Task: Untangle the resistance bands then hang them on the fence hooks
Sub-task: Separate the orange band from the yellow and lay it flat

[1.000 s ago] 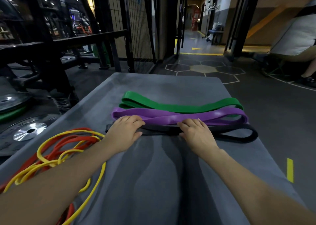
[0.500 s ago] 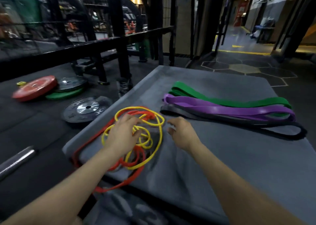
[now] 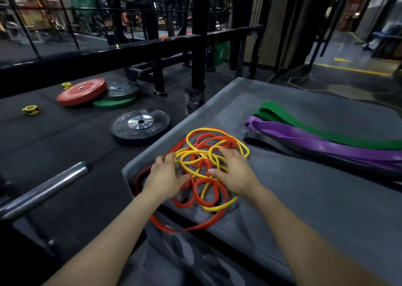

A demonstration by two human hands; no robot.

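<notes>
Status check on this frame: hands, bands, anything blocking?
Left hand and right hand both on the tangle, grip unclear. Yellow band and red band knotted together on grey mat. Nothing blocking.

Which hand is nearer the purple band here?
Right. The right hand lies on the yellow-and-red tangle on the side toward the purple band; the left hand is on the tangle's far side.

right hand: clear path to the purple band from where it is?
Probably yes. The right hand rests on the yellow-and-red tangle, and the purple band lies flat further right on the same grey mat, with only bare mat and the black band between.
</notes>
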